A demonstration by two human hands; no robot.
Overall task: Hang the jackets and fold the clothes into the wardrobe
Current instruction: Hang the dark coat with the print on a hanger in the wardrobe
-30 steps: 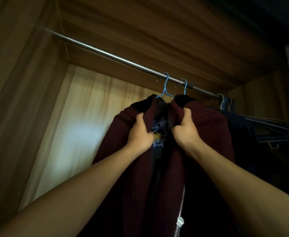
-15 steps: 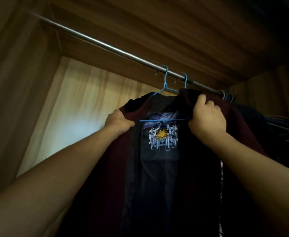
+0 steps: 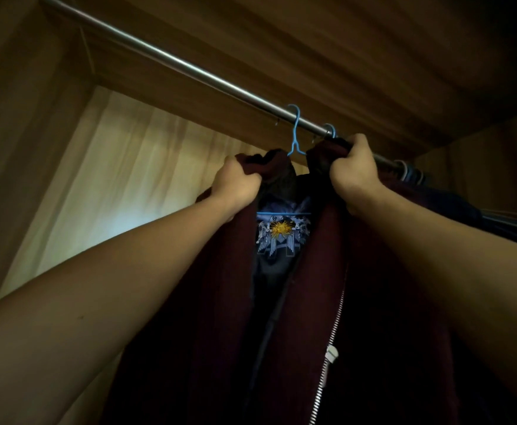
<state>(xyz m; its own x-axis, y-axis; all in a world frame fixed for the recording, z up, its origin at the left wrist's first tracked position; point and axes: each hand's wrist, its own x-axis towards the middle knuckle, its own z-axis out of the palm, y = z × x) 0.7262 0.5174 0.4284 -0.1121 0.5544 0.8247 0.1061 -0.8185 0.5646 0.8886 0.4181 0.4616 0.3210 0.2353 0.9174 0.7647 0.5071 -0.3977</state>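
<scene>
A dark red zip jacket [image 3: 220, 317] hangs open in front of me inside the wardrobe. My left hand [image 3: 238, 185] grips its left collar edge. My right hand [image 3: 353, 171] grips the right collar edge, up close to the metal rail [image 3: 174, 61]. A blue hanger [image 3: 296, 133] hooks over the rail between my hands. Its crossbar shows above a dark shirt with a sun emblem [image 3: 281, 231] behind the jacket's opening. A second blue hook [image 3: 330, 130] sits on the rail just right of the first.
Dark clothes on several hangers [image 3: 410, 173] crowd the rail to the right. The wardrobe's wooden side wall [image 3: 21, 133] stands at the left, its top panel [image 3: 312, 41] overhead. A pale lit back panel [image 3: 113, 185] shows behind the left arm.
Both hands have risen with the jacket's collar toward the rail. They had spread the front open, and now hold the edges higher and nearer the hanger hook.
</scene>
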